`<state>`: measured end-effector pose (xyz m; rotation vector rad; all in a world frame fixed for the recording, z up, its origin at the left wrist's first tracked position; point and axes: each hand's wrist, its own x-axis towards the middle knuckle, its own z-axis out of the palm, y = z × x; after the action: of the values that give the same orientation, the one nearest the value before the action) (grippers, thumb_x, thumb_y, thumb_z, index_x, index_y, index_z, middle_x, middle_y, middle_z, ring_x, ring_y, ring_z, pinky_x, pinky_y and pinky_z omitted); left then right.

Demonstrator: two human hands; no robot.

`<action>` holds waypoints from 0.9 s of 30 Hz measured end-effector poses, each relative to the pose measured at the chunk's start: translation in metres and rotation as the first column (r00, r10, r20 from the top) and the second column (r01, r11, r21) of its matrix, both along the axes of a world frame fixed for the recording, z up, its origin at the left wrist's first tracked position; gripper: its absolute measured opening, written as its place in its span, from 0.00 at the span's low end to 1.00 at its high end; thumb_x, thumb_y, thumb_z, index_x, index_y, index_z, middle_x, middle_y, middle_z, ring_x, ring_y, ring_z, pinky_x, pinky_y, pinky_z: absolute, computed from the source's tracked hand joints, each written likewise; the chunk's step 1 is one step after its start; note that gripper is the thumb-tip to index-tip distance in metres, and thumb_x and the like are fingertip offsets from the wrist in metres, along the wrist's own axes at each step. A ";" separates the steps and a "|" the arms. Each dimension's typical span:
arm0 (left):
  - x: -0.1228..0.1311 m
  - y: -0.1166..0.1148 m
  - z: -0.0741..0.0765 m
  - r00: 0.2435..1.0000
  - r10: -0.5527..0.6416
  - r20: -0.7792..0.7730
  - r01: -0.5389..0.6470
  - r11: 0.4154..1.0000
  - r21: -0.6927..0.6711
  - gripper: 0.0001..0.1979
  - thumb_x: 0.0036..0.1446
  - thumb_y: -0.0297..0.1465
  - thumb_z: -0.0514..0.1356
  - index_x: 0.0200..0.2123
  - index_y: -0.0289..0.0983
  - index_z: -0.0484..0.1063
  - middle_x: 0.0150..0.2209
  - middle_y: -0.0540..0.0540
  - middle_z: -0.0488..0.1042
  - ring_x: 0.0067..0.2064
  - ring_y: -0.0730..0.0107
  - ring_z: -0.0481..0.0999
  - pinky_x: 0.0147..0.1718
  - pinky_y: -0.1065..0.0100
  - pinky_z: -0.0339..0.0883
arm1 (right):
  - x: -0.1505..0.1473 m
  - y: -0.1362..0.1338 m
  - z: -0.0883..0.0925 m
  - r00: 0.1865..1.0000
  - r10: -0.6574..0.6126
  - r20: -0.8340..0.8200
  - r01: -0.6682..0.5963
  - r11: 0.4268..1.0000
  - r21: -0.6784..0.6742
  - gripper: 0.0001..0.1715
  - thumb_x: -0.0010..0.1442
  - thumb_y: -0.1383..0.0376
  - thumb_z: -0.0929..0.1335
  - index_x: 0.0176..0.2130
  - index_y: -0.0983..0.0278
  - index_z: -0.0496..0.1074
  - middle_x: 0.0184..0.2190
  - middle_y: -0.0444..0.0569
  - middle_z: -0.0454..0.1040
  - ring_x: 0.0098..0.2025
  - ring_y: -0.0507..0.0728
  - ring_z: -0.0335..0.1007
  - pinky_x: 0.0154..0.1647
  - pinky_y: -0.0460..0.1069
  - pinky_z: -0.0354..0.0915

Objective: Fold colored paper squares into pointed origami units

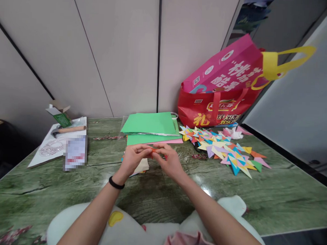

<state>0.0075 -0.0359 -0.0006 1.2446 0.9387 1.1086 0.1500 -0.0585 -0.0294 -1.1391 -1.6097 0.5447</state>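
Both hands meet over the middle of the table, closed on a small piece of orange paper (153, 150) that is mostly hidden by the fingers. My left hand (135, 157) pinches it from the left, with a black band (116, 183) round the wrist. From the right, my right hand (170, 160) grips the same paper between thumb and fingers. Below and partly behind the left hand lies a small stack of coloured paper sheets (143, 166), cream on top. Just beyond the hands sits a pile of green paper (150, 123), with pink edges showing underneath.
Many folded paper pieces (227, 149) in several colours spread at the right. Behind them stands a red bag (198, 111) holding a pink box (224, 67). At the left, a hammer (69, 130) and a small green box (61, 117) rest on a white board (46, 152).
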 end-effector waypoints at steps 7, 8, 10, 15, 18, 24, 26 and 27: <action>0.001 0.000 -0.001 1.000 0.011 -0.021 -0.010 1.000 0.023 0.12 0.37 0.33 0.67 0.26 0.31 0.75 0.26 0.44 0.79 0.28 0.67 0.77 0.33 0.66 0.72 | -0.002 -0.001 -0.002 1.000 -0.003 0.028 0.003 1.000 -0.013 0.07 0.54 0.66 0.66 0.26 0.62 0.74 0.39 0.50 0.71 0.44 0.56 0.66 0.46 0.52 0.60; 0.001 0.000 -0.001 1.000 0.011 -0.023 -0.010 1.000 0.024 0.12 0.37 0.33 0.67 0.26 0.31 0.75 0.26 0.44 0.79 0.28 0.66 0.77 0.33 0.65 0.72 | -0.002 -0.001 -0.002 1.000 -0.002 0.024 0.003 1.000 -0.014 0.07 0.54 0.66 0.66 0.26 0.62 0.74 0.39 0.50 0.71 0.44 0.56 0.66 0.46 0.52 0.60; 0.001 0.000 0.000 1.000 0.007 -0.026 -0.007 1.000 0.029 0.13 0.37 0.33 0.67 0.26 0.31 0.74 0.26 0.43 0.79 0.28 0.65 0.77 0.34 0.64 0.72 | -0.003 -0.002 -0.001 1.000 -0.016 0.015 0.016 1.000 -0.002 0.07 0.54 0.65 0.66 0.26 0.62 0.73 0.38 0.50 0.71 0.43 0.56 0.66 0.45 0.52 0.60; 0.001 -0.002 0.004 0.999 0.011 -0.047 -0.007 0.996 0.084 0.11 0.39 0.33 0.67 0.26 0.31 0.74 0.27 0.43 0.79 0.30 0.64 0.78 0.34 0.64 0.71 | -0.003 -0.005 0.003 0.994 -0.109 -0.020 0.110 0.992 0.069 0.06 0.50 0.63 0.70 0.24 0.62 0.71 0.38 0.51 0.71 0.43 0.58 0.66 0.46 0.53 0.60; 0.001 -0.002 0.004 0.998 0.017 -0.052 -0.010 0.991 0.134 0.10 0.40 0.33 0.66 0.26 0.31 0.73 0.29 0.42 0.79 0.32 0.62 0.78 0.34 0.64 0.71 | -0.003 -0.008 0.006 0.991 -0.127 -0.036 0.130 0.986 0.103 0.06 0.48 0.63 0.71 0.24 0.61 0.71 0.37 0.50 0.71 0.43 0.58 0.66 0.45 0.54 0.60; 0.000 -0.002 0.002 0.998 -0.016 -0.056 0.027 0.979 0.202 0.07 0.44 0.31 0.64 0.27 0.33 0.74 0.30 0.43 0.79 0.33 0.64 0.78 0.35 0.66 0.70 | -0.001 -0.012 0.015 0.981 -0.176 -0.080 0.188 0.965 0.184 0.07 0.48 0.64 0.71 0.29 0.61 0.69 0.34 0.49 0.71 0.41 0.58 0.66 0.41 0.52 0.61; 0.000 -0.002 0.002 0.998 -0.010 -0.067 0.025 0.974 0.225 0.05 0.44 0.30 0.64 0.26 0.33 0.75 0.30 0.44 0.79 0.32 0.65 0.77 0.34 0.67 0.70 | 0.000 -0.012 0.016 0.984 -0.161 -0.076 0.173 0.966 0.190 0.10 0.48 0.64 0.71 0.34 0.61 0.69 0.34 0.48 0.72 0.40 0.58 0.66 0.40 0.52 0.62; 0.000 -0.002 0.002 0.997 -0.005 -0.073 0.022 0.972 0.234 0.05 0.44 0.30 0.64 0.26 0.34 0.75 0.29 0.45 0.79 0.32 0.66 0.77 0.34 0.67 0.70 | 0.000 -0.012 0.015 0.987 -0.148 -0.067 0.158 0.969 0.190 0.10 0.48 0.64 0.71 0.35 0.61 0.70 0.33 0.47 0.73 0.39 0.58 0.66 0.40 0.52 0.62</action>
<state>0.0074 -0.0384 0.0015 1.4892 0.8688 1.1961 0.1502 -0.0707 -0.0139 -1.0817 -1.4811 0.3060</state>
